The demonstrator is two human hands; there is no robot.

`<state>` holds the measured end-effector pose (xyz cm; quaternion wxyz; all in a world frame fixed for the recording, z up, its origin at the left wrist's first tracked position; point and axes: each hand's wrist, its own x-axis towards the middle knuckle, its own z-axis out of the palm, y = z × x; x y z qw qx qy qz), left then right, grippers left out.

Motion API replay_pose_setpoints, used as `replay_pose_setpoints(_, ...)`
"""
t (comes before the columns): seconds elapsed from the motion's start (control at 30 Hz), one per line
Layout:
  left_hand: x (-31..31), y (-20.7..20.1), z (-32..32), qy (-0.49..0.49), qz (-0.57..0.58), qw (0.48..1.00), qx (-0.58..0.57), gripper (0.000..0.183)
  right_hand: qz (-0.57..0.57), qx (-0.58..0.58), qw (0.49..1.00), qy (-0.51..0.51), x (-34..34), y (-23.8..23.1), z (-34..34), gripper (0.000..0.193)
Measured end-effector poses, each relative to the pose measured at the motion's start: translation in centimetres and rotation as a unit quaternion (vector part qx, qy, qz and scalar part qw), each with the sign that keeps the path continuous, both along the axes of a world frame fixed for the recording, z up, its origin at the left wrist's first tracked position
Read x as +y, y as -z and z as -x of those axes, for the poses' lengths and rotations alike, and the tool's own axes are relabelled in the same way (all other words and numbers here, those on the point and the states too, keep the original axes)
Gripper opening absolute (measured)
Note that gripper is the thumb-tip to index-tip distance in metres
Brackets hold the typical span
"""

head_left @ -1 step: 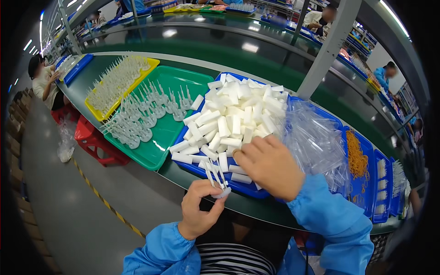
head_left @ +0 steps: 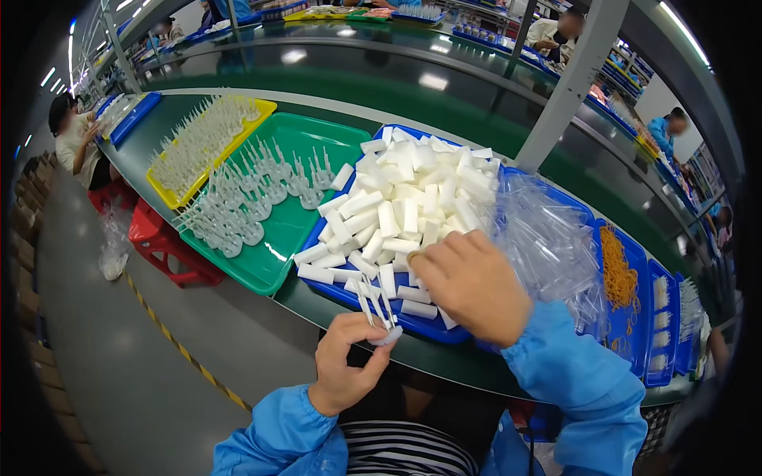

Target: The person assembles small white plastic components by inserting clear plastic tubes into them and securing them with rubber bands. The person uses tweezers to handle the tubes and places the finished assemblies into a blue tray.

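Note:
My left hand (head_left: 348,358) is closed around the rim of a pale plastic piece (head_left: 387,336) with a round base and several thin upright prongs. It holds the piece in front of a blue tray's near edge (head_left: 432,329). Short white foam-like blocks (head_left: 397,214) are heaped in that tray. Over the right part of the heap is my right hand (head_left: 476,289), palm down with fingers bent in among the blocks. Its fingertips are hidden, so anything between them cannot be made out.
On the left, a green tray (head_left: 279,246) and a yellow tray (head_left: 165,189) bear similar pronged pieces. Clear plastic sleeves (head_left: 548,246) fill the tray at right; beyond lie orange rubber bands (head_left: 617,270). A metal post (head_left: 567,95) rises behind. A red stool (head_left: 171,246) stands at left.
My right hand has shifted very slightly to the right over the white blocks. My left hand holds the pronged piece almost unmoved.

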<state>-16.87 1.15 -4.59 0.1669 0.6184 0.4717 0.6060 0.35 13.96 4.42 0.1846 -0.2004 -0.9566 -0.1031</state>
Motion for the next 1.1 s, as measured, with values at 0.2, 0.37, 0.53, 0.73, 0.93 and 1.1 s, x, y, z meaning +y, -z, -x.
replay_pose_setpoints(0.2,-1.1,-1.0,0.3,0.141,0.022,0.988,-0.067,0.030,0.468,0.308,0.824,0.083,-2.0,-3.2,-0.9,0.034)
replay_pose_setpoints(0.37,-2.4,-1.5,-1.2,0.263,0.064,0.913,-0.306,0.030,0.645,0.404,0.638,0.120,-4.3,-3.6,-2.6,0.030)
replay_pose_setpoints(0.53,-2.1,-1.5,-1.6,0.287,0.077,0.922,-0.249,0.032,0.658,0.428,0.605,0.134,-5.7,-2.8,-4.2,0.030)
replay_pose_setpoints(0.73,-2.7,-1.8,-2.7,0.327,0.086,0.882,-0.328,0.030,0.663,0.448,0.586,0.127,-6.0,-1.7,-5.8,0.031)
replay_pose_setpoints(0.93,-3.0,-1.9,-3.0,0.351,0.090,0.880,-0.308,0.029,0.669,0.462,0.566,0.137,-6.3,-1.3,-6.4,0.028)
replay_pose_setpoints(1.1,-3.0,-1.9,-3.1,0.361,0.091,0.877,-0.303,0.029,0.657,0.474,0.564,0.160,-6.6,-1.6,-6.3,0.027)
